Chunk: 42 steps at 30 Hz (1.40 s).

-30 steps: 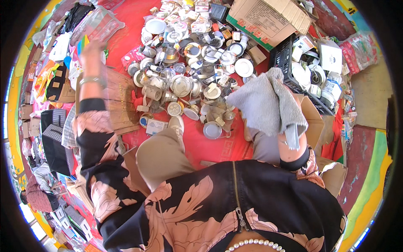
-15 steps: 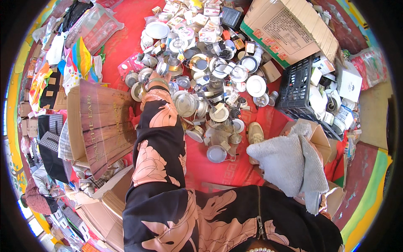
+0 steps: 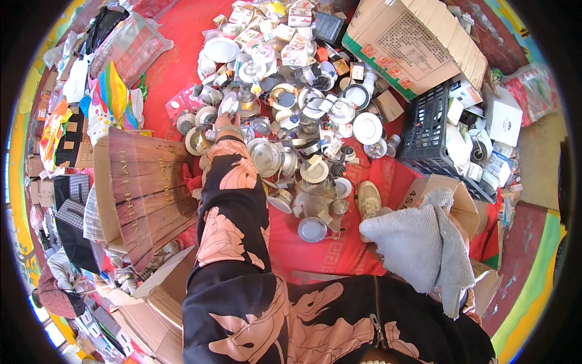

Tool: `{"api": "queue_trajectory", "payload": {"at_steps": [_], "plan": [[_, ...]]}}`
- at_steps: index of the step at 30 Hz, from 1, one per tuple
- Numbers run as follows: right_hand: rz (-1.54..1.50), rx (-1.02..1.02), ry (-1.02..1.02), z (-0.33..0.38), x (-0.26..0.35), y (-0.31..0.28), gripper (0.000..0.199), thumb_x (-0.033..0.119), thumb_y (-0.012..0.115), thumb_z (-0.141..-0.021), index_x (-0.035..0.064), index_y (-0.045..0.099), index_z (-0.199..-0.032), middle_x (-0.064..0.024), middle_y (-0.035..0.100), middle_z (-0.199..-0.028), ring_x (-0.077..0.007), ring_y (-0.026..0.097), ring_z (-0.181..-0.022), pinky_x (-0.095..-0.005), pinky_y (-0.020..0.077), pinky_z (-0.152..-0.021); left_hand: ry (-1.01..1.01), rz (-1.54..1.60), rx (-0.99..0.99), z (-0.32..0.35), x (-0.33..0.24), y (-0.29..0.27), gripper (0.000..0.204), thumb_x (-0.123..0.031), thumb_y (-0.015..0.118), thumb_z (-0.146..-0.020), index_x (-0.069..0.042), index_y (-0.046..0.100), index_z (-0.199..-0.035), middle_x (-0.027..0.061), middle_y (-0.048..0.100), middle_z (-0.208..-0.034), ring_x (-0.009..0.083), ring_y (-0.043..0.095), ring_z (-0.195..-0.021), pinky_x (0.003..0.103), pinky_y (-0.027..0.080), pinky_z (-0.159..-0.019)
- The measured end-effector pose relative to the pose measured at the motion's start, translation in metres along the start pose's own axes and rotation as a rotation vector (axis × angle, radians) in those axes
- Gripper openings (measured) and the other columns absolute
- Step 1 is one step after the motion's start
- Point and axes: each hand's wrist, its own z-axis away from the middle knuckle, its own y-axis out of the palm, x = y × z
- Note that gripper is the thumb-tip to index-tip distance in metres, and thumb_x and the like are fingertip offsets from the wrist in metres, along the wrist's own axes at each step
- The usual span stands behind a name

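Observation:
My left hand [image 3: 227,123] reaches forward into a heap of light fittings, its fingers closed at the rim of a small white round downlight [image 3: 229,103]. Beside that hand lie more round downlights, among them a silver one [image 3: 265,158] and a white-rimmed one [image 3: 195,141]. To the right, a grey towel [image 3: 409,242] hangs in folds over my right hand [image 3: 456,225], which seems to grip it. The towel hides most of those fingers.
A black plastic crate [image 3: 424,130] full of fittings stands right, below a large cardboard box [image 3: 412,45]. On the left is a wood-patterned box [image 3: 151,194]. Small boxes [image 3: 295,54] top the heap on a red sheet [image 3: 179,45]. A beige shoe [image 3: 368,199] stands near the heap.
My left hand has shifted slightly forward and its fingers have closed at the white downlight, which has moved a little. The towel has dipped slightly, and the whole view has shifted a bit.

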Motion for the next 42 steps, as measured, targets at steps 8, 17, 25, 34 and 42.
{"api": "queue_trajectory", "payload": {"at_steps": [8,17,25,34,42], "plan": [[-0.207,0.553,0.032,0.019,0.005,-0.033,0.035,0.031,0.047,-0.09,0.0001,0.058,-0.103,-0.0129,0.065,-0.087,-0.0257,0.063,-0.071,-0.0354,0.0526,-0.062,0.259,0.062,0.578,0.132,0.005,-0.017,0.023,-0.016,0.052,-0.085,-0.003,0.048,-0.104,0.0116,0.053,-0.102,0.0252,0.052,-0.095,0.043,0.049,-0.083],[-0.157,0.81,-0.161,0.014,-0.002,-0.051,0.03,0.024,0.045,-0.093,-0.002,0.056,-0.103,-0.0116,0.064,-0.089,-0.0221,0.063,-0.076,-0.0318,0.0513,-0.066,0.14,0.423,0.875,0.374,-0.039,-0.023,0.047,-0.018,0.057,-0.076,0.002,0.048,-0.118,0.0165,0.052,-0.121,0.0353,0.046,-0.112,0.055,0.037,-0.098],[-0.088,0.863,-0.244,-0.003,-0.02,-0.039,0.028,0.026,0.048,-0.091,0.0012,0.059,-0.099,-0.0086,0.064,-0.084,-0.02,0.062,-0.069,-0.0307,0.0507,-0.06,-0.168,0.609,1.172,0.485,-0.09,-0.043,0.062,-0.024,0.055,-0.08,0.0,0.033,-0.133,0.0269,0.034,-0.134,0.0501,0.03,-0.123,0.054,0.039,-0.094],[0.051,0.769,-0.435,-0.01,-0.023,-0.032,0.023,0.023,0.048,-0.091,0.0044,0.055,-0.102,-0.0064,0.062,-0.09,-0.018,0.061,-0.077,-0.0317,0.05,-0.07,0.145,0.331,1.163,0.504,-0.118,-0.053,0.051,-0.041,0.04,-0.092,-0.005,0.041,-0.128,0.015,0.042,-0.132,0.0342,0.038,-0.124,0.056,0.035,-0.098],[-0.045,0.969,-1.041,0.044,-0.022,0.016,0.036,0.014,0.055,-0.088,0.0051,0.047,-0.122,-0.0042,0.055,-0.116,-0.0153,0.05,-0.109,-0.0315,0.0363,-0.096,0.238,0.129,1.035,0.499,-0.094,-0.052,0.048,-0.041,0.045,-0.092,-0.005,0.047,-0.123,0.0095,0.05,-0.126,0.0265,0.047,-0.117,0.047,0.041,-0.096]]}}
